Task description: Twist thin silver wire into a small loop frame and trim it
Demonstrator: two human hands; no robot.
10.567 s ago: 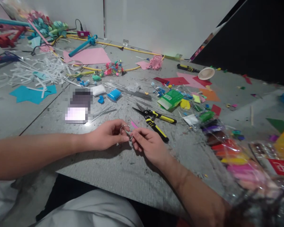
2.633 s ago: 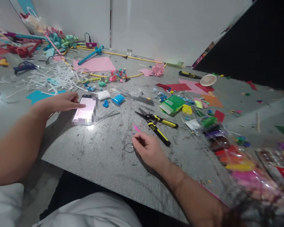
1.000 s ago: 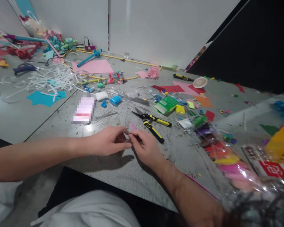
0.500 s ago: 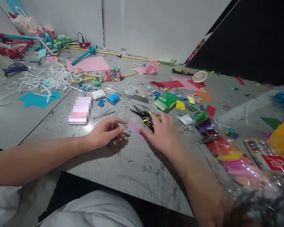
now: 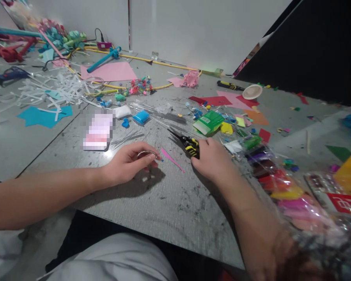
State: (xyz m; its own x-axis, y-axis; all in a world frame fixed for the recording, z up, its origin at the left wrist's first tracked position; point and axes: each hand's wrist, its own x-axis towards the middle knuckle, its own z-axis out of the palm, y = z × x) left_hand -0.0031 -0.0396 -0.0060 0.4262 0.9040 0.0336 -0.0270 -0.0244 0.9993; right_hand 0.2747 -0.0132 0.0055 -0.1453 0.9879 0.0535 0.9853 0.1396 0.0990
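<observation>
My left hand (image 5: 128, 162) is closed, its thumb and fingers pinching a thin silvery loop of wire (image 5: 147, 153) just above the table. In my right hand (image 5: 212, 159), the fingers wrap round the yellow-and-black handles of a pair of snips (image 5: 190, 146). Their dark pointed blades aim to the upper left; how far the handles are apart is partly hidden by the fingers. Between the two hands a slim pink plastic modelling tool (image 5: 172, 159) lies on the table, touched by neither. A tiny blue bit sits near the left fingertips.
Beyond my left hand lie a blurred-out phone (image 5: 98, 132), blue clay (image 5: 141, 117) and loose thin wires (image 5: 127, 138). A green packet (image 5: 209, 122) is past the snips. Coloured clay packs (image 5: 280, 183) line the right. White paper strips (image 5: 58, 88) are heaped far left.
My right hand has closed round the snips' handles and shifted them slightly right. The pink tool, partly under that hand before, now lies uncovered. My left hand keeps its pinch on the wire loop.
</observation>
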